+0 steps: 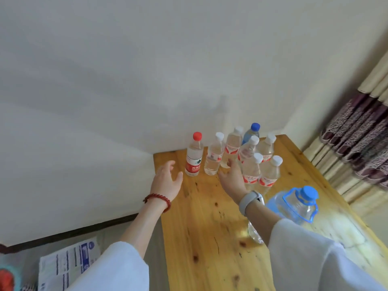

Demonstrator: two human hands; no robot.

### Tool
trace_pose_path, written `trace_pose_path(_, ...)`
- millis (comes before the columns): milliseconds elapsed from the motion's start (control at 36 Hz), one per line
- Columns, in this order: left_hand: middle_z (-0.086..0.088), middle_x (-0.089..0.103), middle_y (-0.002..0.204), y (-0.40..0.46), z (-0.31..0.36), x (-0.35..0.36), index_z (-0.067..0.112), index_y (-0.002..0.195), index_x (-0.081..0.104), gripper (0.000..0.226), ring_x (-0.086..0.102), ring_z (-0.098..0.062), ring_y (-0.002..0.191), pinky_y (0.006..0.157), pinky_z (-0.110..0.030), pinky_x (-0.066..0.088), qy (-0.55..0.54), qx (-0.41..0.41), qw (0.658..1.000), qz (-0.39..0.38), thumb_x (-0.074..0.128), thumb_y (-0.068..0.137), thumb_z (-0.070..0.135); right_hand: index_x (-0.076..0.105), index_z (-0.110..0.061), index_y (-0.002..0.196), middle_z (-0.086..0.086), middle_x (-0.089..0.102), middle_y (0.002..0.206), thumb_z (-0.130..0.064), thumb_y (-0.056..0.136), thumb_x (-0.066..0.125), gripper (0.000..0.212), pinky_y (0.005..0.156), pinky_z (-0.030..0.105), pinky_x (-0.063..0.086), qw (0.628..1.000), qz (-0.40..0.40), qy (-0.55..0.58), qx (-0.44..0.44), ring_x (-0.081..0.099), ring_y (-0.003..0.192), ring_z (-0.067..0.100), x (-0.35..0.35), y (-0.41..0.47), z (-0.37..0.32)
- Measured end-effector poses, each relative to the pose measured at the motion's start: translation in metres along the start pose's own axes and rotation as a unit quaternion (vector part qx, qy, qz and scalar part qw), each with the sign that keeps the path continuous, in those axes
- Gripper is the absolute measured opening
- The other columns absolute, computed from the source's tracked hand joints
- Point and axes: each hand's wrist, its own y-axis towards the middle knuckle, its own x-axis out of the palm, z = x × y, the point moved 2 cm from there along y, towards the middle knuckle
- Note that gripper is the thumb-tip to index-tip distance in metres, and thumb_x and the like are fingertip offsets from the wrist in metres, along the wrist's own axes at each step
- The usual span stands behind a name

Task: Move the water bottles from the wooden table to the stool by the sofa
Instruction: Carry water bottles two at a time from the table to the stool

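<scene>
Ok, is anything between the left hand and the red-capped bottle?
No. In the head view, only bare wooden table shows between the open left hand and the red-capped bottle; the fingers have not yet touched it.

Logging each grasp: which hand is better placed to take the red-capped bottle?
Left. The open left hand hovers just beside the red-capped clear plastic bottle; the right hand reaches toward the white-capped bottles.

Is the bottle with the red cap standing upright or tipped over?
Upright. The red-capped bottle stands on its base on the wooden table, cap on top, with neither hand touching it.
</scene>
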Motion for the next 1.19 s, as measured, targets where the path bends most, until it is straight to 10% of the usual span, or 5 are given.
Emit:
trace_pose_path(167,-0.007,0.039,0.14,0.065,-0.006,0.04,0.018,0.136,0.032,0.056,0.046,-0.023,0.122,0.101,-0.042,0.042,-0.039,-0.018,0.999,-0.03,0.056,0.086,0.029,0.016,-0.013,0.144,0.009,0.026,0.15,-0.015,0.085,0.057,0.072,0.112,0.042,0.024,1.0,0.02,-0.02,0.014,0.024,0.138,0.028,0.026,0.074,0.011)
trace_pose_path(278,-0.006,0.035,0.144,0.099,-0.014,0.072,0.021,0.138,0.028,0.061,0.045,-0.023,0.124,0.097,-0.035,0.041,-0.022,-0.001,0.998,-0.059,0.057,0.085,0.03,0.007,-0.016,0.144,0.011,0.028,0.146,-0.015,0.081,0.06,0.082,0.105,0.056,0.034,1.0,-0.006,-0.02,0.016,0.03,0.133,0.034,0.037,0.113,0.03)
trace_pose_path(444,-0.002,0.023,0.15,0.14,-0.013,0.109,0.027,0.142,0.016,0.077,0.026,-0.021,0.137,0.109,-0.041,0.03,-0.042,0.038,0.995,-0.08,0.063,0.081,0.02,0.022,-0.016,0.14,0.009,0.02,0.144,-0.019,0.081,0.063,0.072,0.109,0.039,0.025,1.0,-0.007,-0.03,0.007,0.023,0.134,0.03,0.05,0.136,0.051)
trace_pose_path(639,0.002,0.046,0.129,0.155,-0.016,0.127,0.039,0.125,0.025,0.067,0.049,-0.017,0.112,0.086,-0.029,0.04,-0.084,0.021,0.994,-0.069,0.069,0.076,0.027,0.021,-0.014,0.135,0.007,0.032,0.136,-0.017,0.077,0.069,0.075,0.1,0.029,0.033,0.999,-0.014,0.04,-0.003,0.036,0.126,0.023,0.056,0.129,0.067)
trace_pose_path(1194,0.01,0.054,0.11,-0.091,-0.056,0.055,0.022,0.124,0.047,0.063,0.051,-0.011,0.098,0.074,-0.023,0.04,-0.155,0.0,0.988,-0.013,0.077,0.068,0.025,0.028,-0.045,0.126,0.002,0.049,0.128,-0.039,0.072,0.065,0.065,0.102,0.041,0.041,0.995,-0.03,0.082,0.037,0.047,0.119,0.017,0.017,-0.127,0.079)
